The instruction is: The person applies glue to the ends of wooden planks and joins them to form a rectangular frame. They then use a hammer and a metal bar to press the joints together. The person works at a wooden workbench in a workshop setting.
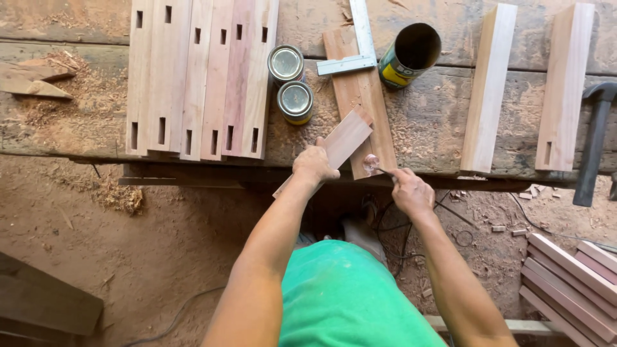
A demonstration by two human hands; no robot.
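Your left hand [313, 165] clamps the short reddish wooden slat [339, 144], your right hand [411, 191] pinches a thin glue-tipped stick [379, 168] just beside it, two round metal tins [290, 82] beyond.

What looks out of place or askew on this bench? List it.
The open can lies tipped on its side near the metal square, while two sealed tins stand upright. Sawdust litters the workbench. Nothing looks spilled.
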